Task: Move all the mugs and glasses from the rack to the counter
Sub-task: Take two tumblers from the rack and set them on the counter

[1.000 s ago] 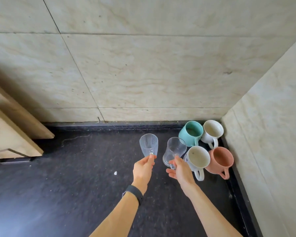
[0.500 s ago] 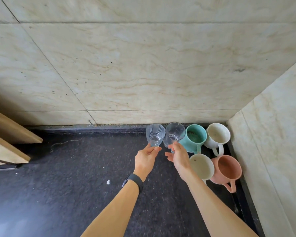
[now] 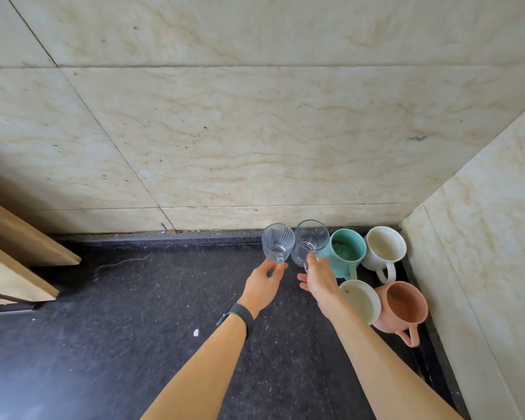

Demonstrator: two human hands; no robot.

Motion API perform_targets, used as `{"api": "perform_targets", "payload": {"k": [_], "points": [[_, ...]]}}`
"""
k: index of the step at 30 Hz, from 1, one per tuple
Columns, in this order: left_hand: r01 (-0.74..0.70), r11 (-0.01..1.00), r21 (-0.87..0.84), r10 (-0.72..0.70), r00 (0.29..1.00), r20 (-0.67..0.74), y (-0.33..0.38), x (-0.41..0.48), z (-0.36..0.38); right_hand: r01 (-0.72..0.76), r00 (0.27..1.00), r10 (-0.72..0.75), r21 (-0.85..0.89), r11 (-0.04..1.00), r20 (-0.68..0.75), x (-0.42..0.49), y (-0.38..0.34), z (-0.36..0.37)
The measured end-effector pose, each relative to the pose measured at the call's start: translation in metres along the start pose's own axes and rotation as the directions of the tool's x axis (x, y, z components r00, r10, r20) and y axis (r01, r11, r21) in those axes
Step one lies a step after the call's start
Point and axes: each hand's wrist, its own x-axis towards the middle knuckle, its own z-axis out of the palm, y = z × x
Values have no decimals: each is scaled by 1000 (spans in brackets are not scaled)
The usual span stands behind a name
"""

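Two clear glasses stand side by side at the back of the dark counter (image 3: 134,313), close to the wall. My left hand (image 3: 262,284) pinches the base of the ribbed glass (image 3: 278,242). My right hand (image 3: 317,278) holds the lower part of the plain glass (image 3: 311,241), which sits against the teal mug (image 3: 344,251). Right of it stand a white mug (image 3: 384,248), a second white mug (image 3: 361,300) and a pink mug (image 3: 402,306), grouped in the corner. No rack is in view.
Marble walls close off the back (image 3: 255,131) and the right side (image 3: 482,253). Wooden boards (image 3: 19,253) jut in at the left edge. A small white speck (image 3: 196,332) lies on the counter near my left forearm.
Both hands carried the glasses away from me toward the back wall, and the glasses now stand next to the teal mug. The view shifted slightly.
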Motion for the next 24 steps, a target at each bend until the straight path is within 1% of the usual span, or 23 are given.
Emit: {"api": "perform_targets", "payload": {"k": [3, 5, 9, 11, 13, 15, 18, 21, 24], "points": [[52, 999, -12, -51, 996, 68, 1, -11, -12, 58, 998, -60, -126, 990, -13, -9, 8, -13], [54, 998, 25, -57, 991, 121, 1, -26, -25, 81, 997, -80, -189, 979, 9, -34, 14, -23], [2, 967, 255, -45, 986, 163, -1, -70, -58, 184, 983, -182, -305, 934, 35, -107, 11, -44], [-50, 933, 358, -11, 986, 167, 2, -97, -76, 264, 962, -270, -372, 890, 38, -140, 12, -55], [-131, 861, 491, 68, 987, 145, 8, -124, -94, 360, 914, -405, -443, 821, -8, -172, 10, -66], [-218, 753, 622, 205, 974, 93, 18, -153, -112, 437, 849, -528, -512, 740, -38, -201, 6, -76], [-276, 646, 712, 370, 929, 24, 33, -200, -132, 492, 765, -644, -627, 604, -20, -240, -4, -87], [-269, 552, 790, 487, 872, -44, 43, -244, -148, 538, 663, -748, -706, 460, 19, -269, -18, -93], [-184, 518, 835, 576, 797, -181, 49, -294, -161, 640, 549, -827, -697, 324, 121, -291, -38, -89]]}}
